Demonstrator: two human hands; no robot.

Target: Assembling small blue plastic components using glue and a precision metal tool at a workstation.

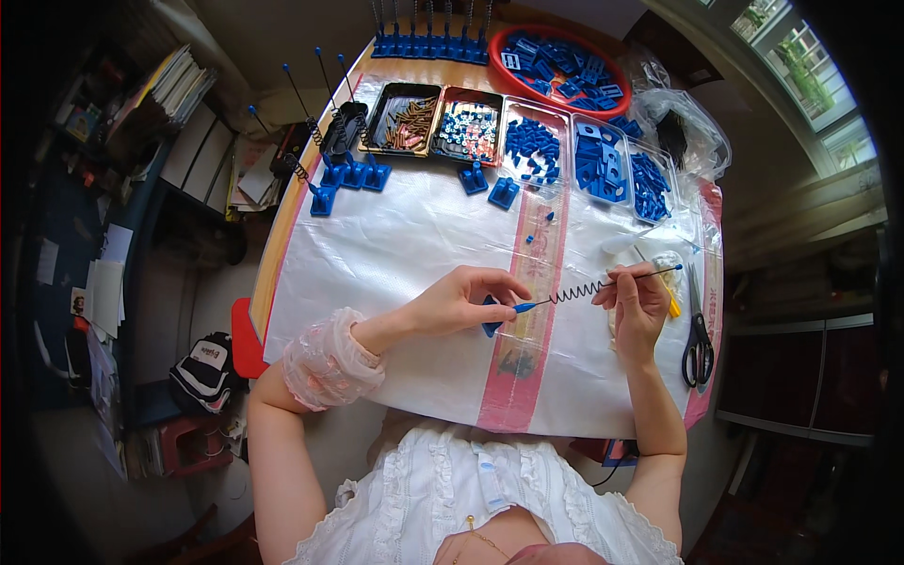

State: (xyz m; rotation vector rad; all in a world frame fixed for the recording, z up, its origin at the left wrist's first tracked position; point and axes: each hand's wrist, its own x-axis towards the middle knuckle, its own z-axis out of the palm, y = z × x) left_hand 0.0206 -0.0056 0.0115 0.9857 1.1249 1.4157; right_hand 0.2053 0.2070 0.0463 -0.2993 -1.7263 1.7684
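Over the middle of the covered table I hold a dark coiled spring rod nearly level between both hands. Its left end sits in a blue cone-shaped piece on a blue base; a small blue cap tips the right end. My left hand is closed on the blue base, fingers partly covering it. Beyond the coil, my right hand pinches the straight part of the rod. Similar spring rods on blue bases stand upright at the far left. Two blue bases without rods lie near the trays.
Trays hold brass-coloured screws, small nuts and blue parts. Behind them are a red basin of blue pieces and a row of spring stands. Black scissors and a yellow-handled tool lie at right.
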